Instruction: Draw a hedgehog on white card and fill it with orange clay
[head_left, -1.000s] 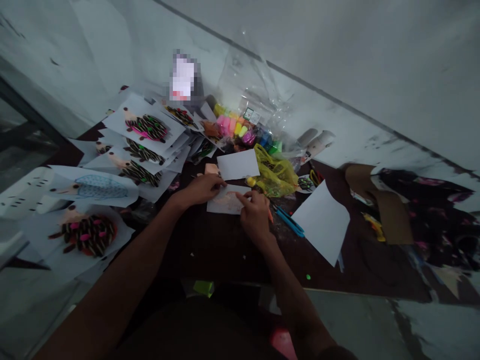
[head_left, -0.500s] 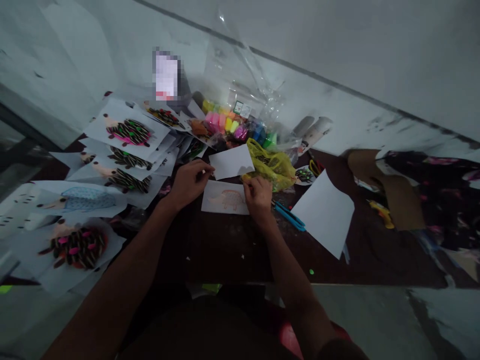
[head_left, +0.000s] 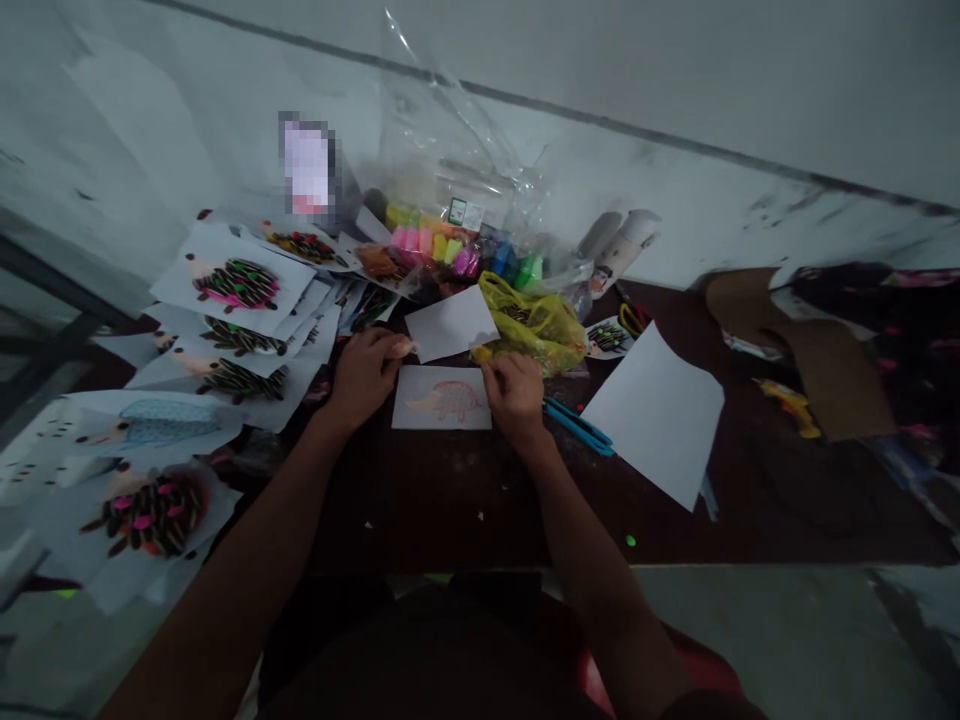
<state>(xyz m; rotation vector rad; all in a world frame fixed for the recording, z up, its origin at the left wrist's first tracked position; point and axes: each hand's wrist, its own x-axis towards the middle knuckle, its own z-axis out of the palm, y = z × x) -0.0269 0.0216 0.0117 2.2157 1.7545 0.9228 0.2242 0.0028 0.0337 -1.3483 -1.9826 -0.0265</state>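
Note:
A small white card with an orange hedgehog drawing (head_left: pixel 444 398) lies on the dark table between my hands. My left hand (head_left: pixel 369 372) is at its upper left, fingers bent, with something pale and small at the fingertips that I cannot make out. At the card's right edge is my right hand (head_left: pixel 516 392), fingers curled together; what they hold, if anything, is hidden. A yellow lump (head_left: pixel 481 354) shows just beyond its fingertips. Behind the card are a blank white card (head_left: pixel 452 323) and a yellow mesh bag (head_left: pixel 536 325).
Stacked hedgehog pictures (head_left: pixel 236 283) cover the left side. At the back stands a clear bag of coloured clay (head_left: pixel 442 240). Blue scissors (head_left: pixel 577 427) and a large white sheet (head_left: pixel 660 420) lie right of my right hand. A yellow tool (head_left: pixel 789 405) and brown cardboard (head_left: pixel 840 385) are farther right.
The view has shifted slightly. My left hand has its fingers closer together, and the hedgehog drawing is more fully in view. My right hand stays beside the card.

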